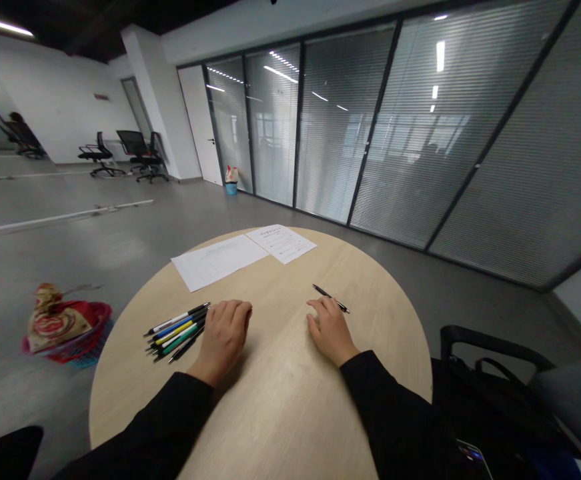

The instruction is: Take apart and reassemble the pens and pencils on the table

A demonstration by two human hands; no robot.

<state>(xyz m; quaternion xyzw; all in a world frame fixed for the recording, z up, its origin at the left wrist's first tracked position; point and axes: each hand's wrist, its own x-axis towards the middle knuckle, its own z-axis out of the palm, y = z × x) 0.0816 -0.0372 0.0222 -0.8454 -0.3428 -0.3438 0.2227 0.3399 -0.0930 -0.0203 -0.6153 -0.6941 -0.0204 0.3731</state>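
Several pens (pixel 175 332) with white, blue, yellow, green and black barrels lie side by side on the left of the round wooden table (pixel 280 413). My left hand (pixel 224 333) rests at their right ends, its back up and fingers curled down; what is under the fingers is hidden. On the right, a single black pen (pixel 331 298) lies slanted on the tabletop. Beside it, my right hand (pixel 331 328) is on the table with its fingers apart, the fingertips close to the pen's near side. Whether they touch it is hard to tell.
Two printed sheets (pixel 223 260) lie at the table's far edge. A basket (pixel 103 333) with a paper bag stands on the floor at left. At right is a chair (pixel 495 340) with a dark bag. Glass partitions and office chairs stand farther back.
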